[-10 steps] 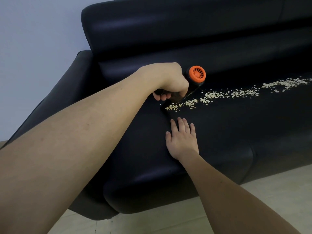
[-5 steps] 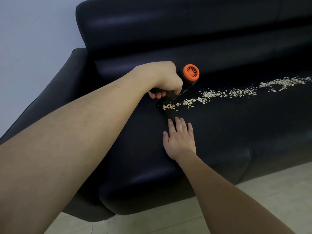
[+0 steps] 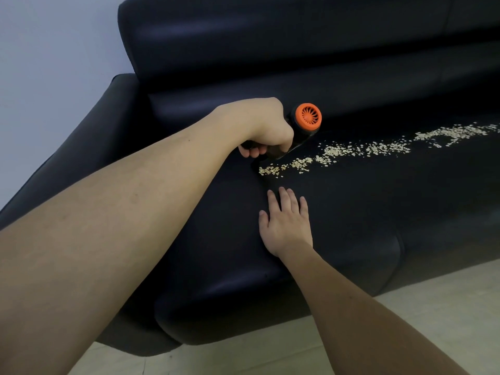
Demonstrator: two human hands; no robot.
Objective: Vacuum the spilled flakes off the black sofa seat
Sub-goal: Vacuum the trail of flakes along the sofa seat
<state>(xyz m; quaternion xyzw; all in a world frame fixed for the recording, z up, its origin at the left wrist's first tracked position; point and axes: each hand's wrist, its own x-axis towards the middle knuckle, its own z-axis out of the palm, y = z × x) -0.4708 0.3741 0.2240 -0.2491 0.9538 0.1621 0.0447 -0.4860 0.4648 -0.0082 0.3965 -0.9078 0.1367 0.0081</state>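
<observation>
So the left hand [image 3: 266, 131] has its grip wrapped tight around a little black handheld vacuum [image 3: 295, 136] with an orange vented end cap [image 3: 308, 116], nozzle end pointed down at the near tip of the flakes [image 3: 351, 150], though the nozzle itself is mostly lost against the black leather so I can't tell if it's actually touching. The flakes run in a thin trail across the sofa seat [image 3: 378, 212] from right beside the vacuum off toward the right edge of view, thicker at the far end. Right hand [image 3: 286, 223] lies flat on the seat with fingers straight, holding nothing, a bit in front of the trail's near end. If I were doing this I'd keep the nozzle low and nearly flush, and drag it slowly along the line rather than poking at it, since light flakes probably scatter if you shove them. That flat hand is likely good for keeping the cushion taut, just keep it out of the flakes.
</observation>
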